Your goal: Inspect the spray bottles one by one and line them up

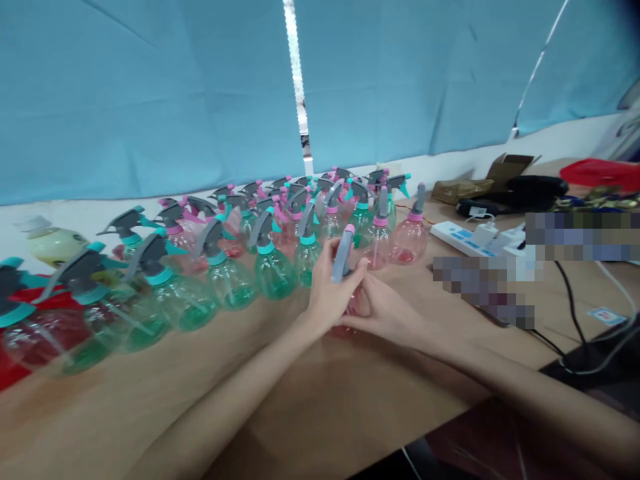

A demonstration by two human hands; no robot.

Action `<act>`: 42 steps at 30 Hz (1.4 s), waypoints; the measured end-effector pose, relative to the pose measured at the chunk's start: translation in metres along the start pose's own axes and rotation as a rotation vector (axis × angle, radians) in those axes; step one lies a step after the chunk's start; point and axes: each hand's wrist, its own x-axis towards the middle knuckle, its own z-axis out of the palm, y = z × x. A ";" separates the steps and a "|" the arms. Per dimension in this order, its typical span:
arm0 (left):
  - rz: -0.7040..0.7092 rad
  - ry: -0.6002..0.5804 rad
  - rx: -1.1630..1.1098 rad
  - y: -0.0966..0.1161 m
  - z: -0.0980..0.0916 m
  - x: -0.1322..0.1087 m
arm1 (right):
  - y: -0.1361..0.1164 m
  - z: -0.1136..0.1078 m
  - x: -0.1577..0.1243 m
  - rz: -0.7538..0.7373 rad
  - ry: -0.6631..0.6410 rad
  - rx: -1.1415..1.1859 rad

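Note:
Both my hands meet at the middle of the wooden table (310,400) around a pink spray bottle (345,313). My left hand (327,287) is closed around its grey trigger head (343,253), which has a pink tip. My right hand (383,307) cups the bottle's pink body from the right, fingers wrapped on it. The bottle's lower part is mostly hidden by my hands. Just behind them stand rows of green spray bottles (273,267) and pink spray bottles (409,237) with grey triggers.
The bottle rows run from the left edge to the table's middle along a white ledge under a blue curtain (150,87). A white power strip (470,239) with plugs and black cables lies at the right. Dark bags, a cardboard box (510,167) and a red item sit behind it.

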 end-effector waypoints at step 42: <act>-0.073 -0.366 0.317 -0.032 -0.018 -0.067 | 0.056 -0.030 0.034 0.107 0.283 -0.305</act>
